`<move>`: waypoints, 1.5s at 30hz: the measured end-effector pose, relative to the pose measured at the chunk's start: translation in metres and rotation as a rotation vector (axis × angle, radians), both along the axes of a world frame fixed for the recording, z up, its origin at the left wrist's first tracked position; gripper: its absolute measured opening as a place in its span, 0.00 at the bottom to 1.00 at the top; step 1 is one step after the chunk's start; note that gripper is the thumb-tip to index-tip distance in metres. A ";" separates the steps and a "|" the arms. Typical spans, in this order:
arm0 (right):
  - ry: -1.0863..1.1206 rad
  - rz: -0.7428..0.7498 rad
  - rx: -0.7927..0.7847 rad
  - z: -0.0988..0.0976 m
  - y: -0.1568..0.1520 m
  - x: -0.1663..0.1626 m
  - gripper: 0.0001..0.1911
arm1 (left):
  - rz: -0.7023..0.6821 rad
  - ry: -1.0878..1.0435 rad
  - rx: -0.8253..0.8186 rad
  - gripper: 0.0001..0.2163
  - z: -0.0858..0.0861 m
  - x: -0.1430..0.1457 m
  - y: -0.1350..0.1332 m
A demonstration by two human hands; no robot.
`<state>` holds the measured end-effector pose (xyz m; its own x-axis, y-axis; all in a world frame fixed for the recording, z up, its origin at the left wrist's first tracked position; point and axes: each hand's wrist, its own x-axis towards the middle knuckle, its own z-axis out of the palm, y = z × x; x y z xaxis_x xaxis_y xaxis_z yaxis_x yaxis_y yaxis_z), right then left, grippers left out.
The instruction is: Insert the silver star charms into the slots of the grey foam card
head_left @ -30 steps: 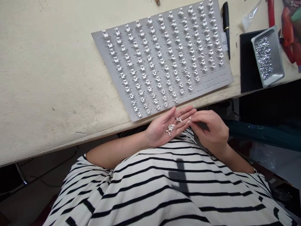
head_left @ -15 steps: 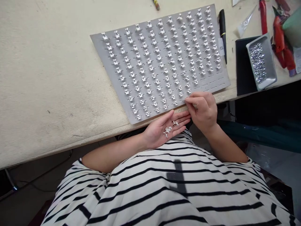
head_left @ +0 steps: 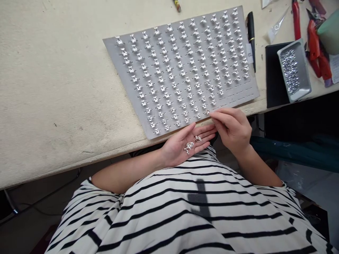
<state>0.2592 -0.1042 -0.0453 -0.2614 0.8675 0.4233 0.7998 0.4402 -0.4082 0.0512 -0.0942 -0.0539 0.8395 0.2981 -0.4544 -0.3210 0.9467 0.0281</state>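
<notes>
A grey display board [head_left: 112,47] carries rows of silvery rings [head_left: 169,102], each with a bright stone-like top, standing in slits. At the board's near edge, the thumb and index finger of my right hand [head_left: 233,128] are pinched together at one ring [head_left: 207,112], which sits low in its row. Its other fingers are curled. Just below this edge my left hand [head_left: 174,150] lies palm up, fingers stretched out. Several loose rings [head_left: 189,145] rest on its palm and fingers.
Right of the board lie a black pen [head_left: 250,31] and a small tray [head_left: 304,79] of shiny bits on a black mat [head_left: 272,70]. Red-handled pliers [head_left: 314,46] and a green cup [head_left: 329,35] stand farther right. Unfilled slits [head_left: 238,93] show at the board's near right.
My right hand has drawn back slightly to the right and down, uncovering the ring at its fingertips. My left hand and its loose rings stay almost the same.
</notes>
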 end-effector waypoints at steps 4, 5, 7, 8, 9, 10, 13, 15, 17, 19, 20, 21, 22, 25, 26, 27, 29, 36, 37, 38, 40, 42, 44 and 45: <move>0.052 -0.151 -0.009 0.008 -0.008 0.001 0.12 | -0.003 -0.043 0.026 0.26 -0.002 0.002 -0.001; 0.052 -0.160 -0.026 0.009 -0.008 0.000 0.11 | -0.005 -0.041 0.025 0.27 -0.003 0.002 -0.001; 0.053 -0.135 -0.074 0.008 -0.006 -0.001 0.12 | -0.007 -0.026 0.018 0.27 -0.002 0.003 -0.001; 0.055 -0.113 -0.100 0.007 -0.003 -0.003 0.14 | -0.006 -0.014 0.014 0.26 -0.002 0.004 -0.001; 0.057 -0.092 -0.127 0.006 -0.001 -0.005 0.15 | -0.002 -0.001 0.010 0.26 -0.001 0.004 -0.001; 0.056 -0.076 -0.155 0.006 0.002 -0.006 0.16 | 0.001 0.012 0.006 0.26 0.000 0.004 -0.001; 0.036 -0.069 -0.227 0.007 0.008 -0.011 0.14 | 0.016 0.036 -0.007 0.26 0.004 0.004 -0.001; 0.024 -0.073 -0.246 0.008 0.011 -0.012 0.11 | 0.022 0.035 -0.014 0.26 0.005 0.003 0.000; 0.037 -0.072 -0.250 0.010 0.011 -0.011 0.10 | 0.026 0.028 -0.014 0.27 0.005 0.003 0.000; 0.073 -0.084 -0.264 0.010 0.012 -0.010 0.09 | 0.025 0.021 -0.011 0.27 0.005 0.003 0.001; 0.091 -0.098 -0.275 0.010 0.012 -0.009 0.08 | 0.024 0.018 -0.010 0.27 0.005 0.003 0.001; 0.104 -0.113 -0.286 0.010 0.012 -0.009 0.08 | 0.023 0.017 -0.009 0.27 0.005 0.003 0.001; 0.110 -0.128 -0.294 0.010 0.012 -0.009 0.07 | 0.021 0.018 -0.009 0.28 0.005 0.002 0.002; 0.111 -0.154 -0.292 0.008 0.013 -0.009 0.06 | 0.023 0.021 -0.009 0.27 0.005 0.002 0.002; 0.113 -0.160 -0.289 0.007 0.013 -0.009 0.05 | 0.025 0.021 -0.010 0.27 0.005 0.001 0.002; 0.118 -0.165 -0.288 0.006 0.013 -0.008 0.05 | 0.028 0.019 -0.011 0.27 0.006 0.001 0.002; 0.131 -0.181 -0.291 0.005 0.013 -0.007 0.05 | 0.032 0.014 -0.013 0.27 0.006 0.001 0.001; 0.103 -0.154 -0.268 0.004 0.013 -0.008 0.04 | 0.031 0.002 -0.005 0.27 0.003 0.000 0.000; 0.083 -0.142 -0.253 0.004 0.013 -0.010 0.04 | 0.030 0.002 -0.004 0.27 0.003 0.000 0.000; 0.065 -0.131 -0.238 0.004 0.013 -0.011 0.05 | 0.030 0.003 -0.004 0.27 0.002 0.000 0.000; 0.042 -0.122 -0.213 0.003 0.013 -0.014 0.07 | 0.029 0.006 -0.006 0.27 0.001 0.000 0.000; 0.043 -0.137 -0.186 0.001 0.013 -0.017 0.09 | 0.027 0.008 -0.006 0.27 0.001 0.000 0.000; 0.057 -0.175 -0.169 -0.002 0.011 -0.020 0.10 | 0.024 0.007 -0.001 0.28 0.000 0.000 0.000; 0.062 -0.198 -0.163 -0.003 0.011 -0.021 0.11 | 0.022 0.005 0.003 0.28 0.000 -0.001 0.000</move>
<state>0.2380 -0.0935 -0.0479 -0.0578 0.9572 0.2836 0.8351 0.2020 -0.5116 0.0504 -0.0939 -0.0537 0.8304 0.3173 -0.4580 -0.3411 0.9395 0.0324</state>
